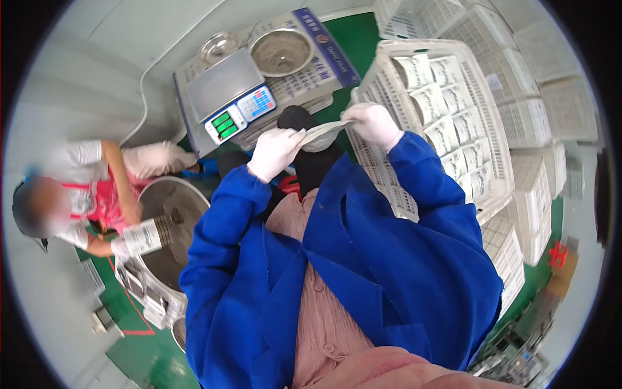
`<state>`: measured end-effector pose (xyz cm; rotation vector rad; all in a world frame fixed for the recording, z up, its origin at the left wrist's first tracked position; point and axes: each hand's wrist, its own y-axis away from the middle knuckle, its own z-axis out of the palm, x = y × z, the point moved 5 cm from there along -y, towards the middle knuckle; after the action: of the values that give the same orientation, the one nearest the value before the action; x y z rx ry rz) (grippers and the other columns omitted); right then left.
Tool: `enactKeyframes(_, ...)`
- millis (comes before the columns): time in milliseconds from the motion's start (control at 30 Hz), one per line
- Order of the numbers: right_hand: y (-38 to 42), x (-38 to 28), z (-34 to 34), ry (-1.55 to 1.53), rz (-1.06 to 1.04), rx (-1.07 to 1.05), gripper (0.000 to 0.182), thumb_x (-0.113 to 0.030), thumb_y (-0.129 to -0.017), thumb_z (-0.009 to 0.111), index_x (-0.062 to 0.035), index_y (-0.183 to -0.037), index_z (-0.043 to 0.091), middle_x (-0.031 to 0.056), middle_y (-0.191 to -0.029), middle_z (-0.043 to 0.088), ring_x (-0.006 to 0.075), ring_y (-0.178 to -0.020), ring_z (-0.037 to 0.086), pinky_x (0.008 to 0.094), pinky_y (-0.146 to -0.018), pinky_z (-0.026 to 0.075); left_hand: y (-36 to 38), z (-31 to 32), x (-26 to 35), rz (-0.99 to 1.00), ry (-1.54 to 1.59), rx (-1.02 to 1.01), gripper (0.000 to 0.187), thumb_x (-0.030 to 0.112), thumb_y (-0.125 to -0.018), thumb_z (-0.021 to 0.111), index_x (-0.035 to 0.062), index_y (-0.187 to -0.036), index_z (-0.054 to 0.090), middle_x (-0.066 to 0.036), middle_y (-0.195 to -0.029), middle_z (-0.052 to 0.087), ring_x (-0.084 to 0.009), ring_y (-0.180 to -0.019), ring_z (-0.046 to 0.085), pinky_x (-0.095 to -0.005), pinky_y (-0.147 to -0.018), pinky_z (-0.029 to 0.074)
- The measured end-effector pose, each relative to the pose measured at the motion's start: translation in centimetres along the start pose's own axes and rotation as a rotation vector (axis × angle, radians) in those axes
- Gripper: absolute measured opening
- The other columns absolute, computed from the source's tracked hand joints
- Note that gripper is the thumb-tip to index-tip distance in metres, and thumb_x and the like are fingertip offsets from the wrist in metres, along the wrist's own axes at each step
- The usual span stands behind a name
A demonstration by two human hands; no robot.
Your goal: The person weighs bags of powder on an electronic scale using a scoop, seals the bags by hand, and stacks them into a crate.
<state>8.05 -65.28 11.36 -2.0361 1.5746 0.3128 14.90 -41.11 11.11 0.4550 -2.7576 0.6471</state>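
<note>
1. The left hand, in a white glove, pinches one end of a pale bag; the right hand, also gloved, pinches the other end. The bag is between them, above the person's legs. I cannot tell whether it is open, sealed or filled.

2. If one hand pulls more strongly than the other, the bag may, I think, tear or become creased. The cause would be uneven tension, because it is held only at its two ends.

3. The gloves could slide on the bag. Then it may fall toward the legs or the floor, since no table is directly under it.

4. The right hand and the blue sleeve are close to the white crate. A quick move to that side could knock its rim, and the packed bags in it might shift.

5. Farther forward, the scale and the metal bowl with grey powder stand near each other. A careless reach could push the scale or spill the powder.

6. On the left, a co-worker holds another bag over a large tub. If the left elbow swings outward, it could hit this tub.
</note>
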Motion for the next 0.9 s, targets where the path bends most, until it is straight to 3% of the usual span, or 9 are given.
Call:
enactKeyframes(100,-0.8,-3.9,-1.4,0.243,-0.066,-0.03,0.046,-0.01,-0.073,0.073,-0.0086,-0.119,0.067,0.0063,-0.129,0.068,0.027,-0.113,0.065,0.0441,-0.097,0.049,-1.3,-0.8,1.3,0.102,-0.039,0.049,0.016,0.016,-0.087,0.071,0.0082,-0.102,0.07,-0.006,-0.081,0.068,-0.0255,-0.072,0.068,-0.0374,-0.066,0.055)
enactKeyframes(133,-1.3,-5.7,-1.7,0.267,-0.12,-0.047,0.049,-0.009,-0.073,0.073,-0.0071,-0.121,0.065,0.0077,-0.129,0.067,0.0277,-0.114,0.065,0.043,-0.098,0.049,-1.5,-0.7,1.6,0.109,-0.051,0.016,0.016,0.016,-0.087,0.071,0.008,-0.101,0.07,-0.006,-0.081,0.068,-0.0251,-0.072,0.068,-0.0368,-0.066,0.055)
enactKeyframes(200,-2.3,-7.8,0.1,0.252,-0.177,-0.2,0.025,-0.013,-0.075,0.07,-0.0098,-0.099,0.068,0.0055,-0.103,0.069,0.0264,-0.103,0.066,0.0406,-0.093,0.05,-2.3,-0.3,2.4,0.133,-0.088,-0.025,0.012,0.016,-0.088,0.07,0.0081,-0.097,0.069,-0.006,-0.077,0.065,-0.0249,-0.07,0.066,-0.0376,-0.065,0.054)
enactKeyframes(267,-2.2,-8.1,2.0,0.323,-0.26,-0.164,0.013,-0.016,-0.075,0.067,-0.0117,-0.088,0.067,0.0029,-0.092,0.067,0.0223,-0.095,0.066,0.038,-0.088,0.051,-2.8,-0.3,2.8,0.173,-0.089,-0.045,0.011,0.016,-0.089,0.07,0.0081,-0.096,0.068,-0.005,-0.075,0.063,-0.0248,-0.068,0.065,-0.038,-0.063,0.053)
enactKeyframes(467,-0.9,-6.3,1.0,0.313,-0.312,0.01,0.004,-0.018,-0.074,0.069,-0.0171,-0.077,0.068,0.0,-0.079,0.067,0.0191,-0.087,0.068,0.0358,-0.082,0.052,-2.4,-0.9,2.6,0.227,-0.143,-0.031,0.016,0.015,-0.086,0.073,0.0056,-0.099,0.07,-0.006,-0.075,0.063,-0.0241,-0.068,0.066,-0.0382,-0.061,0.051)
enactKeyframes(533,0.1,-3.1,-0.8,0.289,-0.253,0.133,0.005,-0.019,-0.075,0.07,-0.0173,-0.079,0.069,-0.0015,-0.08,0.068,0.0221,-0.085,0.068,0.0375,-0.081,0.052,-2.2,-1.1,2.3,0.207,-0.114,0.005,0.017,0.014,-0.085,0.073,0.0054,-0.1,0.071,-0.006,-0.076,0.065,-0.024,-0.068,0.066,-0.038,-0.062,0.052)
enactKeyframes(667,1.4,-1.4,-1.8,0.158,-0.214,0.115,0.011,-0.016,-0.079,0.073,-0.0138,-0.09,0.071,-0.0001,-0.089,0.071,0.0244,-0.085,0.067,0.0384,-0.079,0.053,-2.7,-1.3,2.1,0.077,0.008,0.025,0.013,0.014,-0.085,0.074,0.0069,-0.096,0.074,-0.006,-0.084,0.07,-0.0264,-0.074,0.068,-0.0372,-0.067,0.053)
enactKeyframes(767,0.5,-2.8,-2.0,0.173,-0.167,0.098,0.01,-0.022,-0.082,0.074,-0.0136,-0.083,0.069,0.0002,-0.081,0.069,0.0245,-0.079,0.066,0.0385,-0.075,0.052,-4.6,-2.5,2.5,0.001,0.075,0.025,0.016,0.015,-0.085,0.072,0.0072,-0.098,0.076,-0.007,-0.095,0.073,-0.0279,-0.089,0.07,-0.0395,-0.077,0.054)
enactKeyframes(900,-1.5,-5.7,-1.0,0.217,-0.221,0.018,0.012,-0.022,-0.08,0.078,-0.0137,-0.08,0.068,0.0007,-0.079,0.068,0.0247,-0.078,0.066,0.0385,-0.071,0.052,-6.9,-2.2,3.7,0.091,0.05,-0.054,0.014,0.012,-0.081,0.073,0.0069,-0.094,0.076,-0.006,-0.093,0.075,-0.0269,-0.088,0.071,-0.0385,-0.077,0.056)
